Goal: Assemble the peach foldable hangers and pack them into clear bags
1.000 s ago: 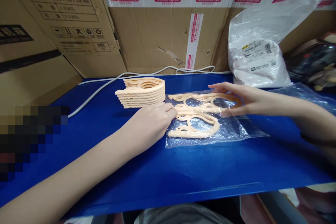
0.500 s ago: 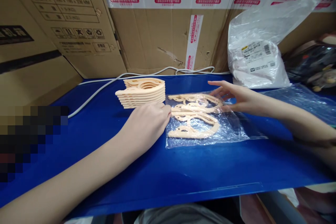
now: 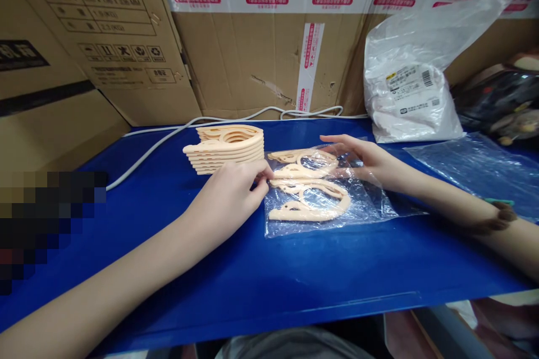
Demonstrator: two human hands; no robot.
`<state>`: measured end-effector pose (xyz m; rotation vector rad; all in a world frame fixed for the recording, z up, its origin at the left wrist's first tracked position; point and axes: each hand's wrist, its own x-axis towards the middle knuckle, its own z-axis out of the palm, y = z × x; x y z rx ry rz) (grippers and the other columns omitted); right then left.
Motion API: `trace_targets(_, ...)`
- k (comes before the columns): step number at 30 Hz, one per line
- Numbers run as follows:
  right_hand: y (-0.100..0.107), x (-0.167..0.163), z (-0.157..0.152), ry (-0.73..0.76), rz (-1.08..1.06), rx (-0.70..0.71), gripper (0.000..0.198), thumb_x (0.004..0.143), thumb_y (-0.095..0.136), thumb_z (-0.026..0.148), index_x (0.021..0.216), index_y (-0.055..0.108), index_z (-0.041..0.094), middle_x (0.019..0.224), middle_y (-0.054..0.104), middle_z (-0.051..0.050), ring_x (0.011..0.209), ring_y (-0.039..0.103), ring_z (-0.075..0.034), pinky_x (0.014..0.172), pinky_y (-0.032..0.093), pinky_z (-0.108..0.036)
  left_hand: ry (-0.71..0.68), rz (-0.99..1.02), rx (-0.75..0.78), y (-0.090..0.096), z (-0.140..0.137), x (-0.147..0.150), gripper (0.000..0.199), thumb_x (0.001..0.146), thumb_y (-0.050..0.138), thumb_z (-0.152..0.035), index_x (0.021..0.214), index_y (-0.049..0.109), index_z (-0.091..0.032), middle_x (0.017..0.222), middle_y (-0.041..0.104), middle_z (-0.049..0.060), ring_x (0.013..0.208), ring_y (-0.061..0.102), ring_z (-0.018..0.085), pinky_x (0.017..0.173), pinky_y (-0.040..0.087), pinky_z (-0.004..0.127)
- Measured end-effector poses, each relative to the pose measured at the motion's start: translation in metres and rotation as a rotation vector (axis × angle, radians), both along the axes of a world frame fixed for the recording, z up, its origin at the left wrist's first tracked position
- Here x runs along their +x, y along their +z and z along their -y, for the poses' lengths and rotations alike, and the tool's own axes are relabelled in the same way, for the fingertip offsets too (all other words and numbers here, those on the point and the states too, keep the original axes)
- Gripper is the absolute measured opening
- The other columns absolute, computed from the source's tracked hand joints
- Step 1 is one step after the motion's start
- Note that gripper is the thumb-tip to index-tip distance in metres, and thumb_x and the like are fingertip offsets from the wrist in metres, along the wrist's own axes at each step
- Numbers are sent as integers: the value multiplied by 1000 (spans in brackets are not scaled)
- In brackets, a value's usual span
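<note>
Peach folding clothes hangers (image 3: pixel 309 214) lie folded in a clear plastic bag (image 3: pixel 290 228) on the blue tabletop. My left hand (image 3: pixel 238 188) has its thumb and index finger closed at the bag's left edge, by the hanger ends; the other fingers are mostly hidden. My right hand (image 3: pixel 364 161) reaches to the upper hangers from the right, its fingers spread and partly behind the clear film. Whether it touches them is hard to tell. A neat stack of matching hangers (image 3: pixel 225 148) stands just behind my left hand.
Cardboard boxes (image 3: pixel 252 50) line the back and left. A white parcel bag (image 3: pixel 415 101) stands at the back right, with another clear plastic sheet (image 3: pixel 475 165) in front of it. A white cable (image 3: pixel 160 143) runs along the back. The blue tabletop's front edge (image 3: pixel 295 322) is near me.
My right hand has moved left, further over the upper hangers in the bag. My left thumb now shows below the index finger at the bag's edge. The hanger stack stays put.
</note>
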<state>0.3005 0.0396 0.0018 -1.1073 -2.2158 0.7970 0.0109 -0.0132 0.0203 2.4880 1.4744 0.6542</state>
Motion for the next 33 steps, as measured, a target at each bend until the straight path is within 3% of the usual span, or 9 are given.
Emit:
trace_targets(8, -4, -2, 0, -59, 21, 68, 67, 78, 70, 50, 135, 49, 24, 123, 66, -10, 97, 64, -26, 77, 51, -43, 10, 69, -20, 0, -3, 0, 23, 82, 50, -16, 87, 71, -19, 83, 73, 1, 75, 65, 18, 67, 46, 28)
trace_targets(16, -4, -6, 4, -110, 48, 133, 64, 79, 67, 55, 131, 53, 22, 111, 69, -9, 76, 60, -21, 66, 46, -38, 16, 163, -72, -2, -3, 3, 12, 89, 56, -17, 98, 63, -18, 90, 74, 2, 85, 70, 18, 76, 52, 29)
trace_targets(22, -4, -6, 3, -105, 66, 154, 65, 79, 66, 56, 132, 52, 22, 110, 69, -9, 76, 60, -22, 66, 45, -38, 9, 157, -21, -10, -8, 3, 14, 89, 56, -12, 100, 62, -17, 89, 72, 3, 83, 68, 18, 77, 51, 30)
trace_targets(28, -1, -4, 3, -87, 88, 156, 64, 79, 67, 56, 132, 51, 24, 111, 69, -8, 93, 63, -27, 77, 48, -43, 13, 122, 32, -14, -10, 3, 14, 92, 52, -17, 101, 62, -18, 93, 72, 4, 86, 68, 19, 75, 51, 31)
trace_targets(33, -2, -3, 1, -93, 93, 158, 63, 78, 66, 57, 131, 52, 24, 110, 69, -9, 90, 64, -27, 75, 49, -43, 32, -76, 97, -10, -7, 3, 13, 94, 50, -21, 95, 63, -19, 91, 72, 3, 84, 67, 21, 66, 46, 30)
